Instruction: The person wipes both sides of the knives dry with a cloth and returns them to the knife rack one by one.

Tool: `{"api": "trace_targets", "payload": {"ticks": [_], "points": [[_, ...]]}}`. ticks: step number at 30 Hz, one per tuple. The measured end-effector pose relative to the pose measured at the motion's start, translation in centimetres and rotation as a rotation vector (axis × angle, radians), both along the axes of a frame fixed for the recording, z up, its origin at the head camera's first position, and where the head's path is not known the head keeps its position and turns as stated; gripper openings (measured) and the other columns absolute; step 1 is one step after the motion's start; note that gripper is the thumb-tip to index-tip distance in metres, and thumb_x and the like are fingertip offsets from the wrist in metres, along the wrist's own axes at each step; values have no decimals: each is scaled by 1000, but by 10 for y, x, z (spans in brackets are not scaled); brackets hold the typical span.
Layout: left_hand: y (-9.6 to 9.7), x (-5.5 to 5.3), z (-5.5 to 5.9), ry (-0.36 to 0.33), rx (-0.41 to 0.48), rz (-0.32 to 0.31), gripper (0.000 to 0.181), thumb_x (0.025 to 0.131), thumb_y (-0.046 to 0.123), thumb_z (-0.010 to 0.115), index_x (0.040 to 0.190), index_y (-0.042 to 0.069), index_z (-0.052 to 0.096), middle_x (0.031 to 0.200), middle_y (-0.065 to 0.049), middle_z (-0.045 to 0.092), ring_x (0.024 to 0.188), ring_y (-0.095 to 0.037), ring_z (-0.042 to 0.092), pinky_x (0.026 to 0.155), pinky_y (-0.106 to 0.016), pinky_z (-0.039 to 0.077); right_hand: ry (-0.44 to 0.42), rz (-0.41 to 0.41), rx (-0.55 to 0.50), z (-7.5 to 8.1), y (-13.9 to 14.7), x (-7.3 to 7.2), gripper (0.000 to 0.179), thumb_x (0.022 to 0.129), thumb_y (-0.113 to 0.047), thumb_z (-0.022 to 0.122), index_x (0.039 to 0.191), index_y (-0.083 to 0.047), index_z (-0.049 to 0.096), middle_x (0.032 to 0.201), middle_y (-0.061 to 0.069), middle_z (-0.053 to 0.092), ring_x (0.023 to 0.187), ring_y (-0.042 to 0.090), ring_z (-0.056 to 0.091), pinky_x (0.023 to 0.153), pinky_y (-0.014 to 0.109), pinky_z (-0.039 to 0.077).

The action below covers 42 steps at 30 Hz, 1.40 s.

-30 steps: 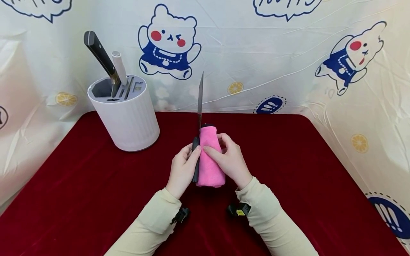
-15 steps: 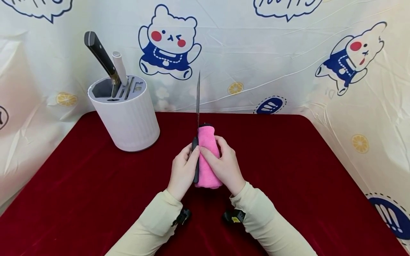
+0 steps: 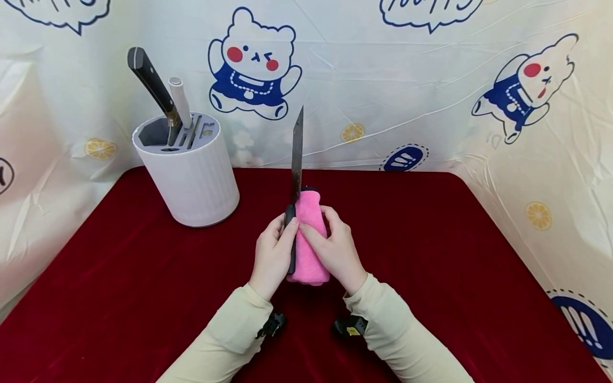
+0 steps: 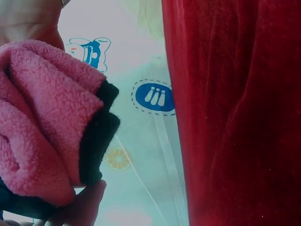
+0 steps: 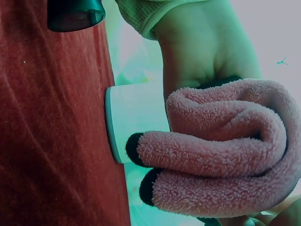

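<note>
In the head view, the left hand [image 3: 274, 255] grips the black handle of a knife [image 3: 297, 151], thumb on the handle's near side. The knife's blade points up and away. Pressed along the handle's right side is a folded pink towel [image 3: 309, 250] with a dark edge, held by the right hand [image 3: 339, 252], its thumb on top. The right wrist view shows the fuzzy towel [image 5: 211, 155] folded in layers, dark trim at the ends. In the left wrist view the towel [image 4: 51, 99] hides most of the knife.
A white knife block [image 3: 198, 186] stands at the back left of the dark red tablecloth [image 3: 421, 266]. A black-handled knife [image 3: 152, 82] and a white-handled tool [image 3: 179, 101] stick up from it. A printed curtain [image 3: 345, 69] hangs behind the table.
The right hand and towel have shifted slightly left, closer to the left hand. The knife has turned a little, so more of its blade's flat side shows.
</note>
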<state>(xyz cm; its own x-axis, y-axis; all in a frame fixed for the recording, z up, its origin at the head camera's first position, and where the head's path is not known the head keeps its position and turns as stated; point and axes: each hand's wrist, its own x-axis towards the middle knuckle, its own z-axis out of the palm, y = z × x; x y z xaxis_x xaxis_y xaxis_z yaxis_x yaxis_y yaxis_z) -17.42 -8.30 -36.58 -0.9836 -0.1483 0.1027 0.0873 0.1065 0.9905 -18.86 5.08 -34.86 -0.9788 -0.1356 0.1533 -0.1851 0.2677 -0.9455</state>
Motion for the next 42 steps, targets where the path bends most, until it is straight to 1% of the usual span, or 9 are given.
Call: {"api": "trace_targets", "payload": {"ticks": [4,10,15,19,24,29,36,42], "points": [[0,-1,0,0,13,-6,40,103,27,52,135,3,56,117,-13,70,102,-16,65,84,-22,50,-13,10,6,1,1,0,40,92,-24,66,130,-12,57,115,10,70,88,21,68,75,32,56],[-2,0,2,-12,40,-3,39,103,26,51,135,4,57,116,-13,70,98,-13,64,83,-22,50,-28,27,10,4,2,1,36,91,-22,66,125,-10,61,112,11,70,83,19,68,72,30,56],[-4,0,2,-16,62,-7,40,104,26,51,136,3,55,118,-14,69,97,-13,64,82,-21,51,-53,63,9,7,3,2,29,89,-19,65,116,-8,62,103,11,71,72,15,68,66,29,55],[-5,0,2,-11,71,-3,39,104,24,50,136,2,55,118,-15,69,95,-10,65,80,-20,51,-66,99,20,8,4,2,22,87,-16,63,106,-5,60,95,12,69,67,12,65,62,29,54],[-6,-1,2,-5,83,9,36,104,23,50,134,3,56,111,-16,68,90,-7,63,79,-20,51,-94,134,32,9,3,4,17,85,-15,61,99,-6,58,92,10,68,66,12,62,62,29,52],[-7,-2,3,0,94,20,34,104,24,50,131,4,58,103,-14,66,86,-7,61,77,-21,50,-109,160,33,10,3,7,16,84,-15,61,96,-5,56,87,9,65,66,12,60,61,28,50],[-9,-2,5,-5,121,18,35,104,24,49,132,3,58,110,-15,68,89,-5,63,79,-19,50,-142,199,36,13,3,10,18,83,-16,60,97,-5,56,85,8,63,66,13,59,62,29,50],[-10,-3,6,-1,163,15,34,104,23,51,132,4,59,126,-12,67,103,-3,64,85,-18,51,-158,243,55,18,3,12,17,82,-15,61,94,-5,54,78,4,60,63,11,57,59,27,48]]}}
